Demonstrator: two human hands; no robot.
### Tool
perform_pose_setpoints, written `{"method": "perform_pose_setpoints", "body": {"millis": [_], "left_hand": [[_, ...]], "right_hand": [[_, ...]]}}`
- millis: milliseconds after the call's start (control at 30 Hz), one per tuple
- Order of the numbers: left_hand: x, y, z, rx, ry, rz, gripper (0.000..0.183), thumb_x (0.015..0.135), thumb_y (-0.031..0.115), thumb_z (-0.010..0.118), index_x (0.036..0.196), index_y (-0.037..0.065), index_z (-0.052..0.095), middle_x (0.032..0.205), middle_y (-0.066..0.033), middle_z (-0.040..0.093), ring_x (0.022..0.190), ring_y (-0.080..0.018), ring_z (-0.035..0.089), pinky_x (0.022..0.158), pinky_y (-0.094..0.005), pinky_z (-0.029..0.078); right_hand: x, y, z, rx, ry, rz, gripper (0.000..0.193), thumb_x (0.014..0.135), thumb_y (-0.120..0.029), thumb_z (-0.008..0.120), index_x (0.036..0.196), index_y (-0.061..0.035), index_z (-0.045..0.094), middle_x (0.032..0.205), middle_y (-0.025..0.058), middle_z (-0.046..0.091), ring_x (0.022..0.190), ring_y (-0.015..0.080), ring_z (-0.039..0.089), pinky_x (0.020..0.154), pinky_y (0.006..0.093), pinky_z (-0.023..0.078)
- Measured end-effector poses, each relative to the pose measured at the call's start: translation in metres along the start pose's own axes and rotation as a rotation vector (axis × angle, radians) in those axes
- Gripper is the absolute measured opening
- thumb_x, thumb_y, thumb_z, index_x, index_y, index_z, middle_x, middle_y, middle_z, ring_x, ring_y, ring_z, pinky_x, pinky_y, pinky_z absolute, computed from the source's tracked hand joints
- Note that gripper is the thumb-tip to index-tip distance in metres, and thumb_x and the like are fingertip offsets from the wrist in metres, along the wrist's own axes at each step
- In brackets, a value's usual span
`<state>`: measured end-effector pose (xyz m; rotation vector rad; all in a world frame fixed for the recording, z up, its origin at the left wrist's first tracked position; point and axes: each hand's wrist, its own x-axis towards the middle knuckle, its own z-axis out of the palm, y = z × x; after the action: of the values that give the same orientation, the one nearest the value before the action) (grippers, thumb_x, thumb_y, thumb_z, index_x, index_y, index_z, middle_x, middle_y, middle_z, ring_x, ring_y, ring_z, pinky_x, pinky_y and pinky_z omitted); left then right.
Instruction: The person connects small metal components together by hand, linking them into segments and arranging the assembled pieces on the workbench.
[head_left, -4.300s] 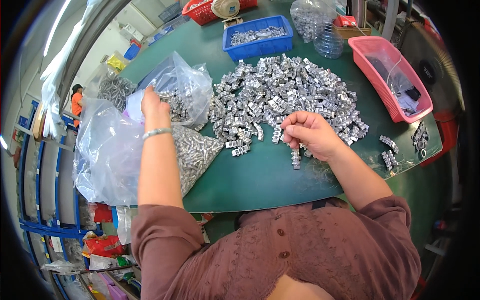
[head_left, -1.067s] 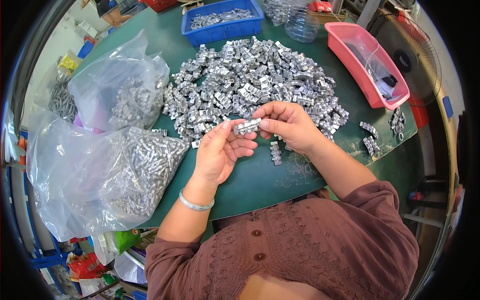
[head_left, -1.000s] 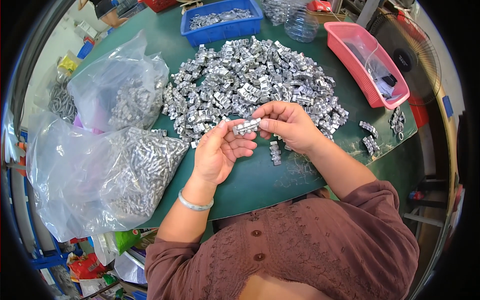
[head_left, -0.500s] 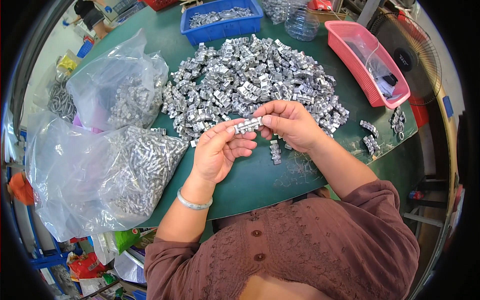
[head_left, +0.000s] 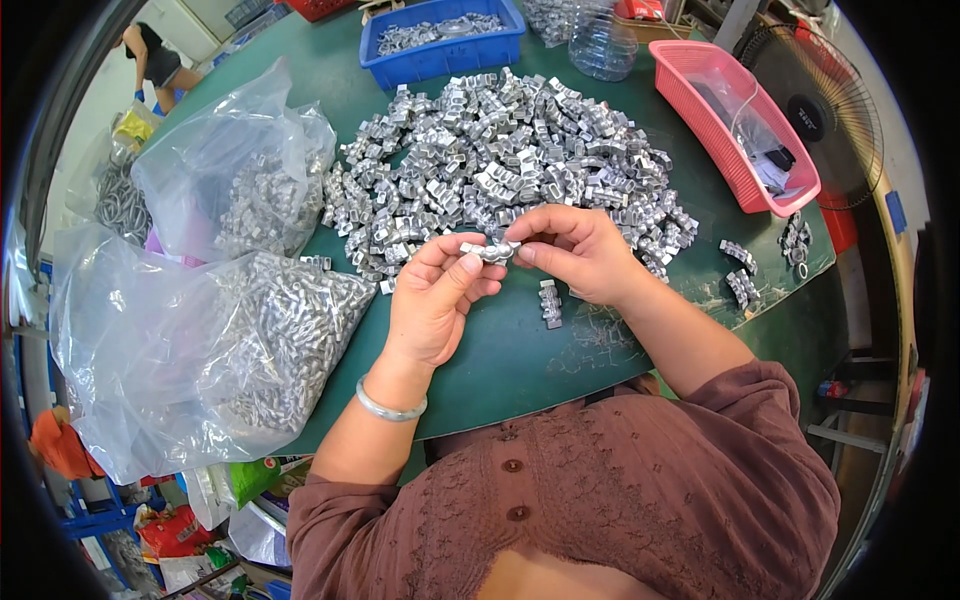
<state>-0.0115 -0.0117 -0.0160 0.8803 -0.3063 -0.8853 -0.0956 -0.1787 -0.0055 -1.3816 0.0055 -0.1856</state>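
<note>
Left hand (head_left: 435, 300) and right hand (head_left: 578, 250), wrists raised at frame centre over the green worktop (head_left: 520, 360), each pinch one end of a short row of silvery metal clips (head_left: 490, 250) below the loose pile of silvery metal clips (head_left: 500, 160).

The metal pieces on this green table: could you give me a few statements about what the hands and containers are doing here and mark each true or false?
1. Both hands hold one small metal piece between them. True: the left hand and right hand pinch it by its ends above the table.
2. The pink basket is heaped with metal pieces. False: it holds a clear bag and a few dark items.
3. The blue bin has metal pieces in it. True.
4. The big pile lies inside a plastic bag. False: it lies loose on the table; two clear bags sit to the left.
5. The left wrist is bare. False: it wears a bracelet.
</note>
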Motion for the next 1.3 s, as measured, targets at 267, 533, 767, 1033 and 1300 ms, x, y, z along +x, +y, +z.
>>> {"method": "perform_pose_setpoints", "body": {"millis": [267, 533, 767, 1033, 1300], "left_hand": [[-0.001, -0.005, 0.003, 0.182, -0.029, 0.237, 0.027, 0.08, -0.001, 0.052, 0.107, -0.001, 0.05, 0.1, -0.0126, 0.056, 0.088, -0.0181, 0.057, 0.077, -0.0282, 0.048], [-0.001, -0.009, 0.002, 0.189, -0.033, 0.262, 0.033, 0.079, -0.004, 0.053, 0.111, 0.0, 0.048, 0.106, -0.0127, 0.053, 0.094, -0.0176, 0.053, 0.08, -0.0297, 0.047], [0.001, -0.005, 0.0, 0.061, 0.022, 0.2, 0.029, 0.082, 0.0, 0.048, 0.111, 0.001, 0.046, 0.102, -0.01, 0.052, 0.092, -0.0192, 0.054, 0.082, -0.0332, 0.045], [0.003, 0.0, -0.009, -0.163, 0.004, 0.003, 0.024, 0.086, 0.008, 0.039, 0.108, 0.001, 0.046, 0.093, -0.0072, 0.052, 0.088, -0.0238, 0.056, 0.078, -0.0385, 0.048], [0.001, 0.001, 0.0, 0.163, 0.027, -0.122, 0.022, 0.086, 0.017, 0.046, 0.101, 0.001, 0.05, 0.078, -0.0047, 0.054, 0.058, -0.0105, 0.049, 0.044, -0.0208, 0.037]], "right_hand": [[0.003, 0.005, -0.001, 0.01, -0.033, -0.165, 0.018, 0.078, 0.004, 0.054, 0.096, 0.0005, 0.055, 0.091, 0.0024, 0.055, 0.084, 0.0081, 0.053, 0.073, 0.0217, 0.043], [0.001, 0.007, 0.001, -0.094, -0.05, -0.264, 0.029, 0.075, 0.006, 0.054, 0.104, 0.0005, 0.052, 0.095, 0.0041, 0.054, 0.083, 0.0094, 0.05, 0.074, 0.0229, 0.043], [0.003, -0.015, -0.015, -0.68, 0.023, -0.337, 0.02, 0.07, 0.0, 0.059, 0.089, -0.0025, 0.058, 0.08, 0.0067, 0.055, 0.067, 0.0172, 0.054, 0.059, 0.0269, 0.043], [-0.016, -0.032, -0.013, -1.292, -0.461, -0.305, 0.023, 0.056, -0.011, 0.066, 0.079, -0.0104, 0.062, 0.082, 0.0032, 0.047, 0.087, 0.0199, 0.044, 0.075, 0.0309, 0.032], [-0.013, -0.02, -0.012, -1.24, -0.444, -0.327, 0.022, 0.066, -0.008, 0.059, 0.088, -0.011, 0.061, 0.088, 0.0046, 0.048, 0.086, 0.0236, 0.046, 0.076, 0.0339, 0.035]]}}
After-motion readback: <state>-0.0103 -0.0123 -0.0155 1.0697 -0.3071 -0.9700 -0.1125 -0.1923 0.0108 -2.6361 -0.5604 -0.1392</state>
